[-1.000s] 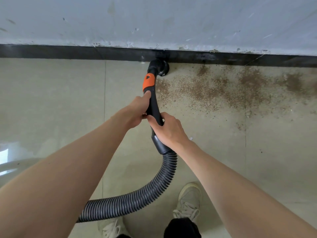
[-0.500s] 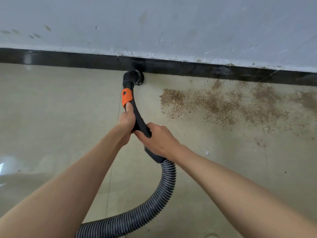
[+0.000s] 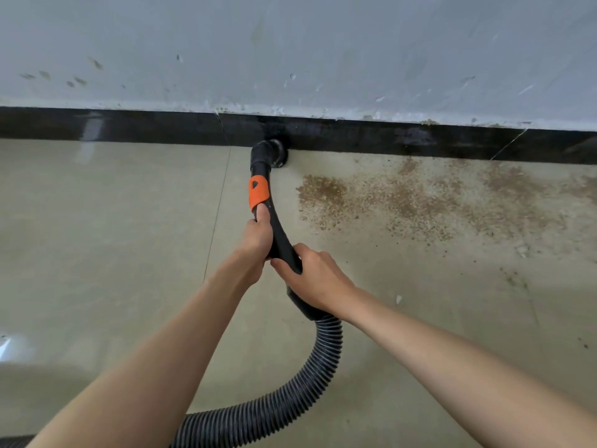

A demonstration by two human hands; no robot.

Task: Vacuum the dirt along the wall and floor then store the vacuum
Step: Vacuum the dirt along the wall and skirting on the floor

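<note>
A black vacuum wand (image 3: 280, 234) with an orange band (image 3: 257, 192) ends in a round nozzle (image 3: 273, 151) pressed where the floor meets the black baseboard (image 3: 387, 140). My left hand (image 3: 256, 244) grips the wand just below the orange band. Lower down, my right hand (image 3: 315, 279) grips it at the cuff. A ribbed black hose (image 3: 310, 383) curves from the cuff down to the bottom left. Brown dirt (image 3: 413, 198) is spread over the floor to the right of the nozzle, along the baseboard.
A grey-white wall (image 3: 290, 50) with small marks rises above the baseboard. The beige tiled floor (image 3: 113, 237) left of the nozzle shows a grout line (image 3: 216, 215). A small white fleck (image 3: 398, 299) lies near my right forearm.
A second ago the nozzle stood at the dirt patch's left edge; it has moved left along the baseboard, leaving cleaned floor beside the dirt. Both hands keep the same hold.
</note>
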